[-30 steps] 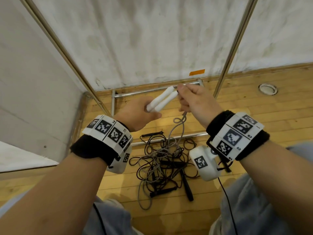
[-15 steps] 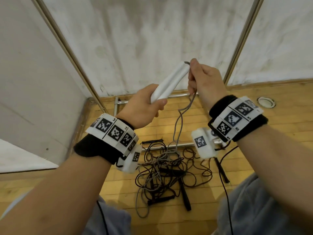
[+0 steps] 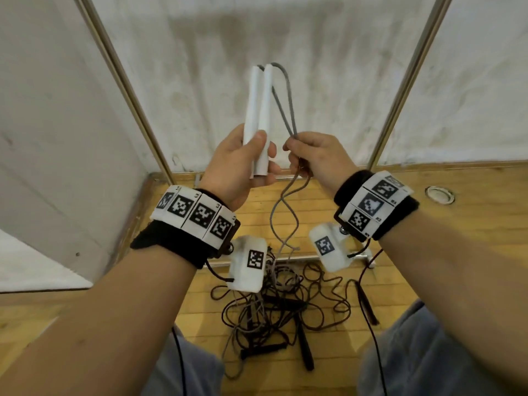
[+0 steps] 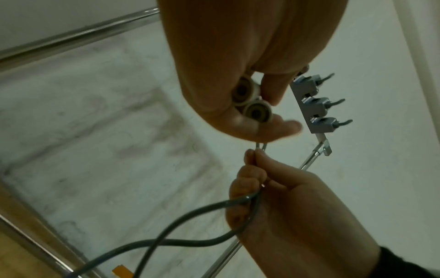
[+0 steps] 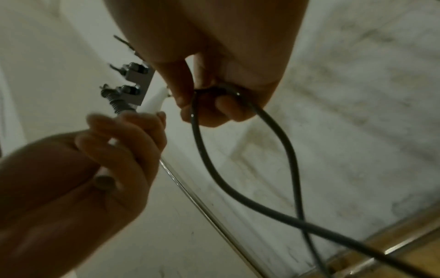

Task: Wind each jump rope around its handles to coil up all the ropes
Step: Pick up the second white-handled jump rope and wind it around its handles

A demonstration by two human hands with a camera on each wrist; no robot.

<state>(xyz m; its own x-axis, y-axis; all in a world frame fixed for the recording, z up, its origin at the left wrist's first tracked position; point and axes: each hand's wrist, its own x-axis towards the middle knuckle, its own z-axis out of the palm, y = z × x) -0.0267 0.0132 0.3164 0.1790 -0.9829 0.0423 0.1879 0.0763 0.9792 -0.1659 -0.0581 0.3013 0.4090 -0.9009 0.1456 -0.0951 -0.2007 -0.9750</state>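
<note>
Now that the white handles (image 3: 258,121) stand upright in the left hand (image 3: 234,170), right hand (image 3: 317,155) pinches both grey rope (image 3: 285,101) strands beside them, winding can start.

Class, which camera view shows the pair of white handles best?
The head view: both white handles appear full length, side by side, upright in the left hand. The left wrist view shows only their round end caps; the right wrist view shows just slivers between fingers.
</note>
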